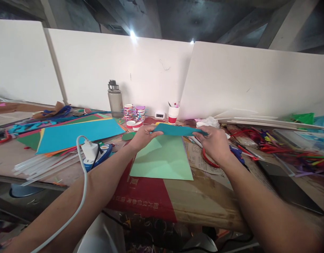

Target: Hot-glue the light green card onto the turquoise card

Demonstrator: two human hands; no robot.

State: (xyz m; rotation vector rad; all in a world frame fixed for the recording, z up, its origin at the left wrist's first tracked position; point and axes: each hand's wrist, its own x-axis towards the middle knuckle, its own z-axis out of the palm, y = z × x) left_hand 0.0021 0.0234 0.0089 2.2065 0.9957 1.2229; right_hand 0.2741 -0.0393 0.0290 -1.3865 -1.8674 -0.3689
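- Teal paper strip (177,130) held up above light green sheet (163,159), long axis running left-right, roughly level, flat face tipped toward camera.
- Left hand (142,136) pinches strip's left end, fingers closed on it.
- Right hand (216,142) grips right end, fingers curled over edge.
- Strip spans between both hands, above table (204,200).

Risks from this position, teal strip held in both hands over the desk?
1. The teal strip is pinched only at its ends by the left hand and right hand; the unsupported middle may sag or crease.
2. The white cable crosses the left forearm, so a pull back could drag the white plug.
3. The red-handled scissors lie just under the right hand and could get knocked.
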